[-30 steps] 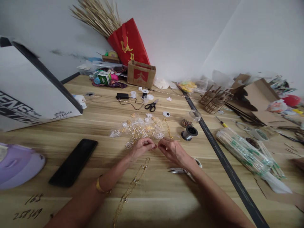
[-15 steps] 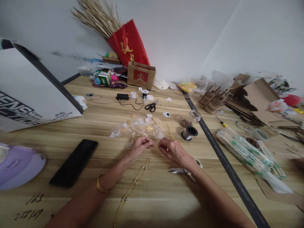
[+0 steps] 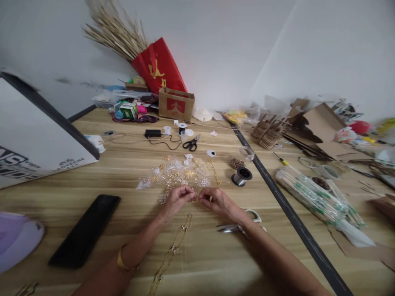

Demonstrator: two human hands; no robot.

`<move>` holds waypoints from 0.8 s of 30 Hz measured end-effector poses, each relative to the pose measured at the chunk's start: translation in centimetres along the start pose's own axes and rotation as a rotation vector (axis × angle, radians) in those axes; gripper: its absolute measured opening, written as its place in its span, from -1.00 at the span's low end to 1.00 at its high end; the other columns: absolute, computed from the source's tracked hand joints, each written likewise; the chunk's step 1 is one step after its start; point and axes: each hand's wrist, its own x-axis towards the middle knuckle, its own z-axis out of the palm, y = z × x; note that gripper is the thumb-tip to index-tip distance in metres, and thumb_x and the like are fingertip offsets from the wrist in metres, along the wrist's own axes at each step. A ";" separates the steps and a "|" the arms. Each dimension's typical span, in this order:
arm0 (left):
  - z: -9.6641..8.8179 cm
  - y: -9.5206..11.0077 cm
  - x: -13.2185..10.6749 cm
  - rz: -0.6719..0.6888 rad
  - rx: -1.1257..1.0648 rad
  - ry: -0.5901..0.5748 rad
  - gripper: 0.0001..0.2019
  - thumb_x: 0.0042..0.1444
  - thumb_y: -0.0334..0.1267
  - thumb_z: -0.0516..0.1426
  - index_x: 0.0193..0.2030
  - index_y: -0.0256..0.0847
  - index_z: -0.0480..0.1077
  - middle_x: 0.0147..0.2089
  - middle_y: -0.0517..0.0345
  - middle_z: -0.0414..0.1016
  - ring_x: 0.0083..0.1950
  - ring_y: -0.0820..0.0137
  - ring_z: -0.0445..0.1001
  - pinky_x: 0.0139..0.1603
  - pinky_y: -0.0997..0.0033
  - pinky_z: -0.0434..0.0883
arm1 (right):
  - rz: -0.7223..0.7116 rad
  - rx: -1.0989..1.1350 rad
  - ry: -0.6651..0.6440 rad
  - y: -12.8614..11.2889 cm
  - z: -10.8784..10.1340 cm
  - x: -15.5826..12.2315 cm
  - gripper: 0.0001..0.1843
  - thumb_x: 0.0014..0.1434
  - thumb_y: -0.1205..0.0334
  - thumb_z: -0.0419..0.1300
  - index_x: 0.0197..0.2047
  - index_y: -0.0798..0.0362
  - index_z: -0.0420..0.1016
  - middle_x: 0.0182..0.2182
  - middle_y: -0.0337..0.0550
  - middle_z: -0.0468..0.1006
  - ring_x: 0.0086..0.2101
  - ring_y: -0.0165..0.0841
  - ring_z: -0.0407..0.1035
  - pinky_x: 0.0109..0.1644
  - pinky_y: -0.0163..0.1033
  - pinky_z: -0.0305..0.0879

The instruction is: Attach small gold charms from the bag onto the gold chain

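My left hand [image 3: 177, 199] and my right hand [image 3: 215, 201] meet fingertip to fingertip low over the wooden table [image 3: 129, 164], both pinched on a tiny gold piece that is too small to make out. A gold chain [image 3: 173, 248] trails from under my left hand toward the near edge. Just beyond my fingers lies a heap of small clear bags with gold ornaments [image 3: 177, 172]. Metal pliers [image 3: 234, 227] lie under my right wrist. A gold bangle [image 3: 121, 261] sits on my left wrist.
A black phone [image 3: 84, 230] lies at the left, a purple object [image 3: 17, 238] beyond it, a big white bag [image 3: 33, 135] behind. Wire spool [image 3: 241, 176], black scissors [image 3: 190, 144], red bags [image 3: 160, 70], bundled sticks [image 3: 314, 197] and cardboard pieces [image 3: 324, 123] crowd the back and right.
My hands have closed the small gap between them and their fingertips now touch. The camera has tilted up and turned a little to the right, so everything sits lower and further left.
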 end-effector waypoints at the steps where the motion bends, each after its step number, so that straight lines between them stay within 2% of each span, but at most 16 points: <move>1: 0.0 -0.2 0.1 0.005 0.013 -0.009 -0.86 -0.05 -0.24 0.21 -0.44 -0.29 0.41 -0.48 0.20 0.43 -0.38 0.45 0.38 -0.29 0.47 0.31 | 0.013 0.024 0.005 0.0 0.0 0.1 -0.89 0.13 0.32 0.11 -0.31 0.10 0.47 -0.46 -0.23 0.49 -0.48 -0.46 0.29 -0.41 -0.40 0.16; 7: -0.1 -0.9 0.4 0.066 0.076 -0.009 -0.86 -0.07 -0.23 0.21 -0.46 -0.28 0.41 -0.48 0.19 0.42 -0.39 0.44 0.37 -0.33 0.47 0.30 | 0.079 0.231 0.048 0.2 0.5 0.4 -0.84 0.14 0.19 0.14 -0.31 0.12 0.45 -0.52 -0.28 0.41 -0.51 -0.49 0.22 -0.45 -0.41 0.09; 11: 0.0 -0.9 0.3 0.056 0.046 -0.005 -0.86 -0.07 -0.22 0.21 -0.45 -0.26 0.43 -0.30 0.09 0.50 -0.22 0.35 0.44 -0.17 0.41 0.35 | 0.087 0.392 0.059 0.4 1.0 0.6 -0.82 0.14 0.17 0.15 -0.30 0.13 0.43 -0.54 -0.31 0.33 -0.51 -0.51 0.15 -0.45 -0.40 0.05; 15: 0.1 -0.6 0.2 0.039 0.051 0.003 -0.86 -0.08 -0.21 0.22 -0.45 -0.25 0.44 -0.15 0.03 0.50 -0.09 0.29 0.44 -0.09 0.36 0.36 | 0.102 0.574 -0.008 0.3 1.2 0.7 -0.77 0.13 0.12 0.17 -0.32 0.13 0.43 -0.56 -0.35 0.23 -0.54 -0.53 0.05 -0.48 -0.39 -0.02; 19: 0.1 -0.6 0.2 0.026 0.070 0.000 -0.86 -0.09 -0.21 0.22 -0.45 -0.24 0.45 -0.14 0.03 0.49 -0.09 0.27 0.45 -0.09 0.34 0.37 | 0.167 0.684 -0.105 0.6 1.5 0.8 -0.74 0.09 0.07 0.19 -0.34 0.14 0.44 -0.60 -0.37 0.19 -0.57 -0.55 0.00 -0.52 -0.39 -0.08; 24: 0.0 -0.8 0.3 0.034 0.079 0.001 -0.87 -0.08 -0.21 0.21 -0.45 -0.24 0.46 -0.17 0.04 0.49 -0.15 0.31 0.45 -0.12 0.35 0.38 | 0.229 0.735 -0.135 1.5 1.9 1.0 -0.70 0.05 0.03 0.23 -0.35 0.13 0.46 -0.59 -0.35 0.24 -0.59 -0.55 0.02 -0.54 -0.39 -0.08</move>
